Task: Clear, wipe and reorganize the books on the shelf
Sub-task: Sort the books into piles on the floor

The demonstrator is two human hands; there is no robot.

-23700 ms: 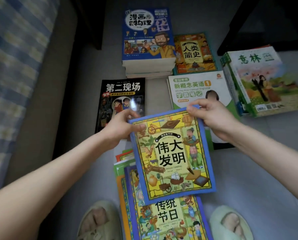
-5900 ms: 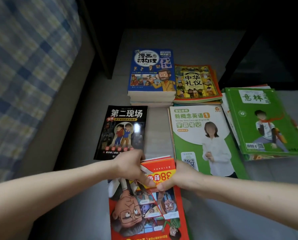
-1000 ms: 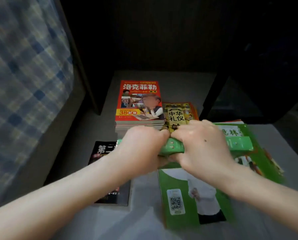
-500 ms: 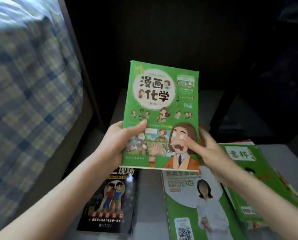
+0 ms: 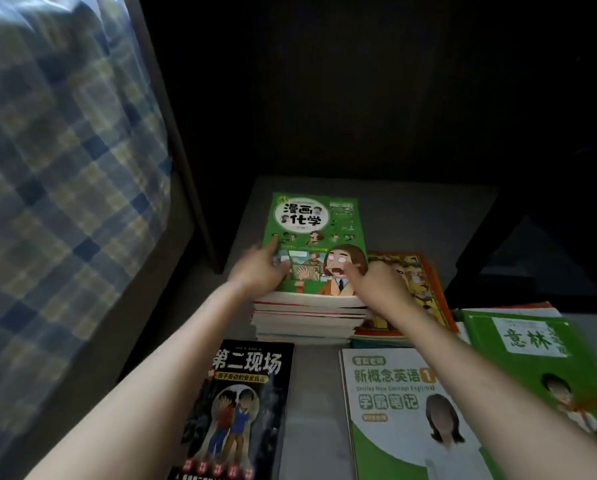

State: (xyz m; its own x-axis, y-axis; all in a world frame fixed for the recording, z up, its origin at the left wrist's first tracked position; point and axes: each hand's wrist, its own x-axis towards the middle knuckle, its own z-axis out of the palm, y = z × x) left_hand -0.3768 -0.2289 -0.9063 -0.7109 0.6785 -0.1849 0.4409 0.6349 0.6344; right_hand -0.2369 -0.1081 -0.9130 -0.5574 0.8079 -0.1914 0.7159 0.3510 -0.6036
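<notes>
— Books lie all over the grey floor (image 5: 314, 393); where is the green comic book (image 5: 316, 233)?

— On top of the stack (image 5: 307, 317) at the back, lying flat with its cover up, just beside the yellow-and-orange book (image 5: 418, 282).

— And the hands?

— Both are on it. The left hand (image 5: 259, 271) is at its near left edge, thumb on the cover and one finger straight up along the side. It is blurred, so I cannot tell whether the other fingers reach under the book.

— The right hand (image 5: 380, 282)?

— At the near right corner, with one finger stretched out on the cover. The back of the hand hides the rest, so I cannot tell whether it grips.

— What lies nearer?

— A black book (image 5: 245, 393) under the left forearm, a white-and-green workbook (image 5: 404, 410) under the right one, and a green magazine (image 5: 532, 358) on a pile at the far right. Plaid bedding (image 5: 58, 168) fills the left side.
</notes>
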